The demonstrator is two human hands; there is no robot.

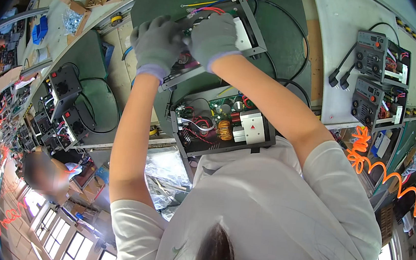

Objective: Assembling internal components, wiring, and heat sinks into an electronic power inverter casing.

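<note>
Left hand (pixel 157 44) and right hand (pixel 216 38), each in a grey fabric glove with a lavender cuff (pixel 152 71), lie close together, backs upward, fingers (pixel 150 27) bent, tips partly hidden. Bare left forearm (pixel 134 126) extends nearly straight forward; bare right forearm (pixel 268 96) slants inward. Short white sleeves (pixel 343 179) cover the upper arms.

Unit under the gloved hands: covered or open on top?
Open, at least where the hands don't hide it: red wires and a white block show uncovered inside the case.
</note>
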